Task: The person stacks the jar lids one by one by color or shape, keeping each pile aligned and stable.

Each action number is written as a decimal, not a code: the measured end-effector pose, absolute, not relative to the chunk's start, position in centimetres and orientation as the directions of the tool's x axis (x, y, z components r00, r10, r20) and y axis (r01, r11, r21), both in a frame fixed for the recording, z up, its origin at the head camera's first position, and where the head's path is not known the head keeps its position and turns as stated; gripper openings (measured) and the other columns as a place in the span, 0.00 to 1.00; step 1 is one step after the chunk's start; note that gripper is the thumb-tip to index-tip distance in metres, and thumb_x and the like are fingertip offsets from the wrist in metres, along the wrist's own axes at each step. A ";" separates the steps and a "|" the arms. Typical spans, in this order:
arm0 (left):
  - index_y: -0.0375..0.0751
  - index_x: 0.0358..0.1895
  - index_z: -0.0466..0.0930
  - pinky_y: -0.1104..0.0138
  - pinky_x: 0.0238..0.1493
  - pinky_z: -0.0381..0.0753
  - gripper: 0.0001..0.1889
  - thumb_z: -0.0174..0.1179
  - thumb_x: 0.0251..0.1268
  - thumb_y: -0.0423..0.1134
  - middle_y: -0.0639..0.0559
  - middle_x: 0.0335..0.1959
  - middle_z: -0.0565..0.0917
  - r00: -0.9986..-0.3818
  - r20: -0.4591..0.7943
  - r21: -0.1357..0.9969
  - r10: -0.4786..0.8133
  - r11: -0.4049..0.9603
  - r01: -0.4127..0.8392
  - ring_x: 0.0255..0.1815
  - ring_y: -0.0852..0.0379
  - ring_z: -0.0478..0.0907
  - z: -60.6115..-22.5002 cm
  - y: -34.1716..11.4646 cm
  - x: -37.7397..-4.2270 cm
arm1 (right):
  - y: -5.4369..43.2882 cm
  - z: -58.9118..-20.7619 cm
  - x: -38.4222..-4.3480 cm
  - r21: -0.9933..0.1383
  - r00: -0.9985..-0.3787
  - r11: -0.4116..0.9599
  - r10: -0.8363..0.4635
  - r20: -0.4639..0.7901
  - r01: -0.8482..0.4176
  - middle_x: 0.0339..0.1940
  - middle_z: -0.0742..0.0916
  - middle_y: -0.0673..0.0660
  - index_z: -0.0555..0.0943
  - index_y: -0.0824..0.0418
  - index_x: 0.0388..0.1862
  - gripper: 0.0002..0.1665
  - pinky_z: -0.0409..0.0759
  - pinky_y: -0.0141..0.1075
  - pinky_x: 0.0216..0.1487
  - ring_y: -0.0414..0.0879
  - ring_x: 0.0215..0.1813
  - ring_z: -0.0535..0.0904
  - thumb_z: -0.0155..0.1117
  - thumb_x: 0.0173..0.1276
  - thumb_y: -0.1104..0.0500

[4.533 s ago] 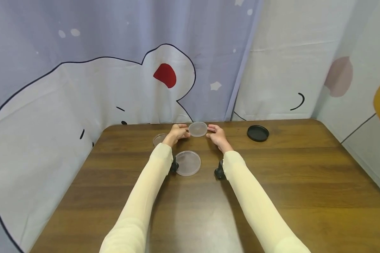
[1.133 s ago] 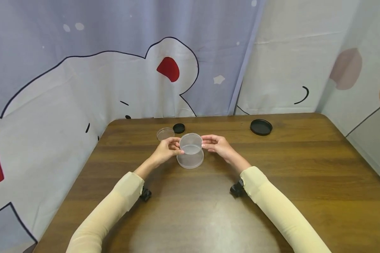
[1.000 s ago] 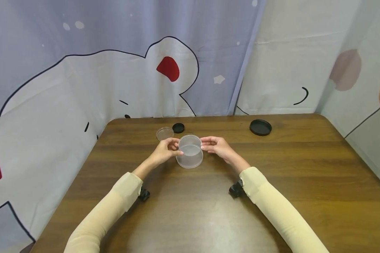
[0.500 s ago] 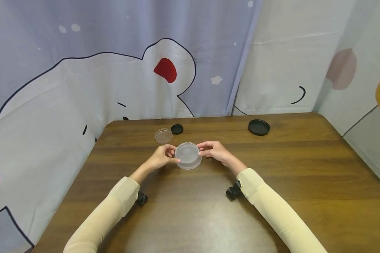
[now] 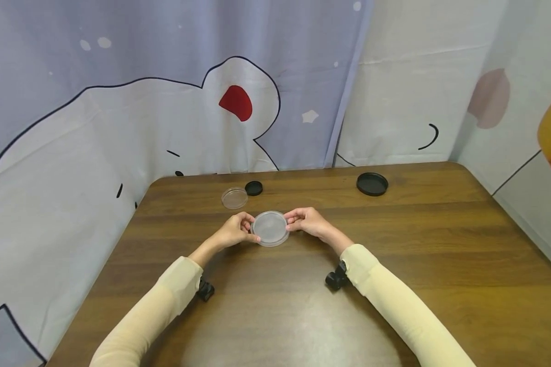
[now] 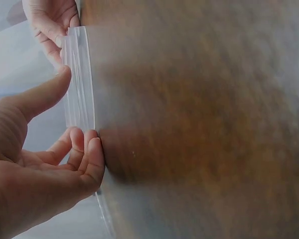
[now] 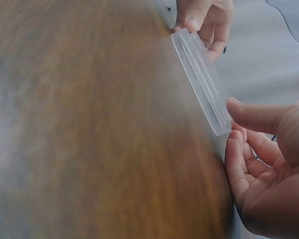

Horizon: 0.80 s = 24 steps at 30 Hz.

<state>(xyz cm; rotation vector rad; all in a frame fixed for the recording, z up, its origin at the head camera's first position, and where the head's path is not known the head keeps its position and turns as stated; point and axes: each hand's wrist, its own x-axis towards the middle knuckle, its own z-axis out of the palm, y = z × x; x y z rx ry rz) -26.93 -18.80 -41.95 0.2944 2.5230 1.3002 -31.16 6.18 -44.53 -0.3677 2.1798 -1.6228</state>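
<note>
In the middle of the table, a clear round petri dish (image 5: 269, 227) sits over a larger clear dish (image 5: 273, 245), their rims nearly lined up. My left hand (image 5: 231, 232) holds the upper dish at its left edge, thumb in front and fingers behind. On the opposite edge, my right hand (image 5: 309, 223) pinches it between thumb and fingers. From the left wrist, the stacked dish walls (image 6: 80, 79) appear edge-on between both hands. In the right wrist view, the thumb touches the side of the stacked dishes (image 7: 202, 82). Whether the upper dish rests fully on the lower one, I cannot tell.
Behind the left hand lie another clear dish (image 5: 234, 198) and a small black round lid (image 5: 254, 188), side by side. A larger black round lid (image 5: 372, 184) lies at the back right of the wooden table (image 5: 395, 255). A patterned curtain (image 5: 165, 122) hangs behind the table.
Both hands have brought the clear dish from the table's far edge toward me, then lowered it over the larger dish. The small black lid, unseen at first, is now visible.
</note>
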 end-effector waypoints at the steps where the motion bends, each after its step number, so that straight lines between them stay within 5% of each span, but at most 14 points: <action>1: 0.25 0.55 0.70 0.73 0.35 0.72 0.29 0.73 0.52 0.33 0.46 0.36 0.72 -0.937 -0.161 0.816 0.309 0.576 0.050 0.34 0.58 0.69 -42.0 -18.8 -26.9 | 6.2 -44.5 -31.1 -0.956 -0.886 0.292 -0.436 -0.156 0.025 0.33 0.83 0.49 0.79 0.71 0.56 0.24 0.77 0.24 0.39 0.36 0.35 0.77 0.70 0.59 0.68; 24: 0.26 0.55 0.69 0.73 0.33 0.70 0.29 0.73 0.51 0.33 0.48 0.33 0.73 -0.938 -0.159 0.808 0.309 0.586 0.056 0.32 0.59 0.69 -42.2 -18.9 -27.1 | 6.3 -44.7 -31.3 -0.950 -0.884 0.312 -0.445 -0.144 -0.003 0.33 0.81 0.49 0.79 0.70 0.56 0.25 0.74 0.23 0.36 0.36 0.34 0.75 0.70 0.59 0.68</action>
